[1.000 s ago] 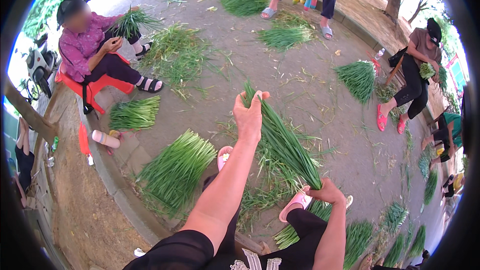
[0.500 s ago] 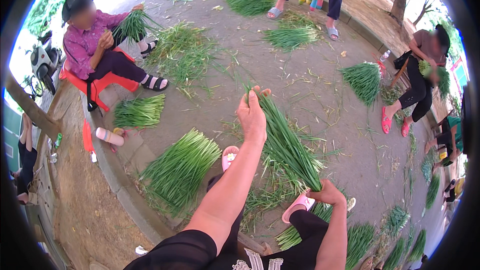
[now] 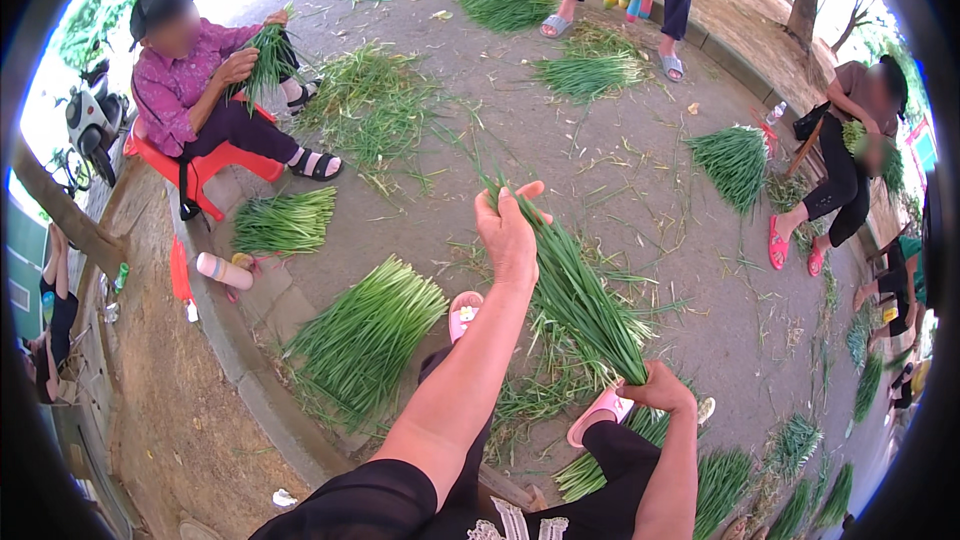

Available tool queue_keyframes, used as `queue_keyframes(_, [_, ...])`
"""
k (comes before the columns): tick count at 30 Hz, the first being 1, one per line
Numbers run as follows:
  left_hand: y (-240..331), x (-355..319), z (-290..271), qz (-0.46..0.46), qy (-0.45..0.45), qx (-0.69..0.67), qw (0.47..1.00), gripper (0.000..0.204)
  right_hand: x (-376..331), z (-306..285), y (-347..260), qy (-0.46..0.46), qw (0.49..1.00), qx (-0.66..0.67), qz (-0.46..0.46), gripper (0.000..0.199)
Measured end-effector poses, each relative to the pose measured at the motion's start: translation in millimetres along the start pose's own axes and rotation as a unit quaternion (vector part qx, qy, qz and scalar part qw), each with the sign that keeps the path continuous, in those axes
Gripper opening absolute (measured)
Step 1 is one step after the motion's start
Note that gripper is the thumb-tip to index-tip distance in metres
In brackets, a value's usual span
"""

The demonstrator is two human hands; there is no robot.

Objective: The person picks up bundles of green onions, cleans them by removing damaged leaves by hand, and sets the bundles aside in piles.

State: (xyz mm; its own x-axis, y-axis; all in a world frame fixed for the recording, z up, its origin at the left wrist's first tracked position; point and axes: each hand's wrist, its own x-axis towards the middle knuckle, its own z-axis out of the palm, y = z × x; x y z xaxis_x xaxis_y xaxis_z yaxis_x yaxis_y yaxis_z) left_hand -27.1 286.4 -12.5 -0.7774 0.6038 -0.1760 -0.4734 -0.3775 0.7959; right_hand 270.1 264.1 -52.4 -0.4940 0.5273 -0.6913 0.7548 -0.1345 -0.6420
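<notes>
At the left edge of the frame stands a grey scooter (image 3: 93, 125). In the upper left, a person in a purple top (image 3: 183, 75) sits on a red stool (image 3: 213, 172), holding some green stalks (image 3: 268, 62) with both hands. Below them a pink bottle (image 3: 224, 271) lies on its side, with a small green pile (image 3: 285, 221) just to its right. A bigger pile of stalks (image 3: 368, 340) spreads left of centre, near the wearer's left forearm.

At the centre, the left hand (image 3: 510, 238) is at the upper end of a long green bunch (image 3: 592, 305), its fingers partly spread; I cannot tell how firmly they pinch any stalks. The bunch slants from there down to the lower right, above loose stalks and a pink slipper (image 3: 602, 414). The right hand (image 3: 661, 388) is closed around its lower end. Farther right, another pile (image 3: 728, 168) lies near a seated person in black trousers (image 3: 835, 180).
</notes>
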Motion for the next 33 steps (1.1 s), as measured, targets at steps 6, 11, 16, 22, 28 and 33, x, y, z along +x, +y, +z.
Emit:
queue_keyframes(6, [4.1,-1.9,2.3,-0.015,-0.010,-0.002,1.000,0.009,0.7,1.0,1.8,-0.001,1.000,0.008,0.014,0.015])
queue_keyframes(11, [5.1,-1.8,1.7,-0.009,-0.018,-0.020,1.000,0.007,2.7,0.4,8.1,-0.002,1.000,0.007,0.018,0.015])
queue_keyframes(16, [1.2,2.5,0.3,0.019,0.016,-0.020,1.000,0.006,1.0,-3.0,8.4,0.010,1.000,0.016,0.020,0.016])
queue_keyframes(22, [1.7,5.2,-4.4,-0.047,0.041,-0.029,0.998,0.010,0.1,-6.6,9.2,0.025,0.999,-0.007,0.043,0.018])
queue_keyframes(28, [0.7,13.6,-9.7,-0.071,0.072,-0.034,0.994,0.008,-4.0,-9.1,13.2,0.041,0.998,-0.033,0.025,0.019])
queue_keyframes(33, [-14.3,21.5,-24.5,-0.011,0.065,0.052,0.996,0.012,-10.1,-10.9,28.9,0.115,0.989,-0.095,-0.022,0.024])
